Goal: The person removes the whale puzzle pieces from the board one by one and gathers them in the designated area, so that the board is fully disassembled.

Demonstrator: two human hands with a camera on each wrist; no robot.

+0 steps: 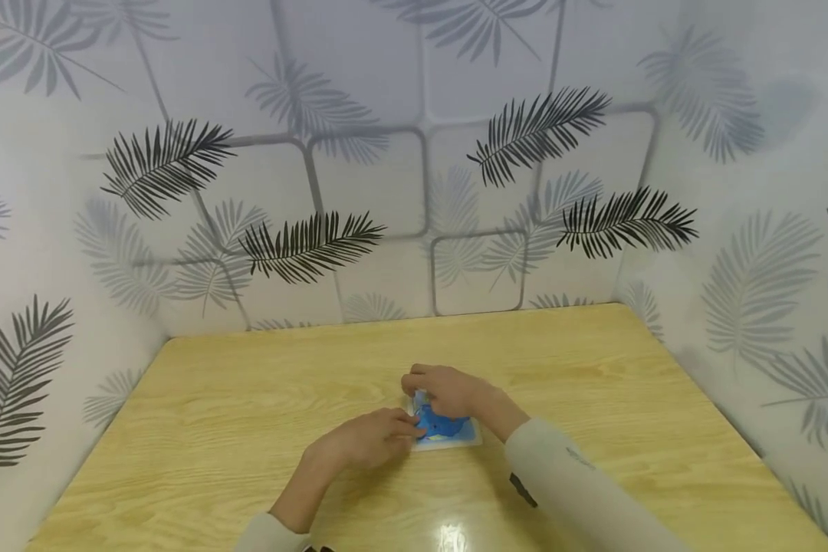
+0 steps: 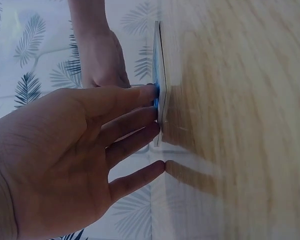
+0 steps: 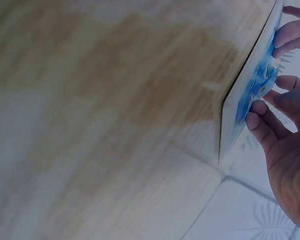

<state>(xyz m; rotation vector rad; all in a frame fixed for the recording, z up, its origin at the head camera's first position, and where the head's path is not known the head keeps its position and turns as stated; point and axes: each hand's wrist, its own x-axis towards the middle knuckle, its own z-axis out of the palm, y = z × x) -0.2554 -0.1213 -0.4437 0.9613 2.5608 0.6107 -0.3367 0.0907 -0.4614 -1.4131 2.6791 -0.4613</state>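
Nearest, pale sleeves (image 1: 579, 491). Left hand (image 1: 366, 439): fingers extended, slightly spread, tips against the left side of the blue picture card (image 1: 448, 431), which lies on the wood-grain table (image 1: 248, 391). Right hand (image 1: 448, 389): fingers curled at the card's far left corner, pinching a blue piece (image 3: 270, 86); whether detached cannot be determined. Beyond: leaf-patterned wall (image 1: 386, 184).

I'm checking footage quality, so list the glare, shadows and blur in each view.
Head: bright glare on the table near the frame's bottom; left wrist: dim, finger shadows from the left hand on the table; right wrist: also dim, table grain blurred, the picture board sharper-edged.
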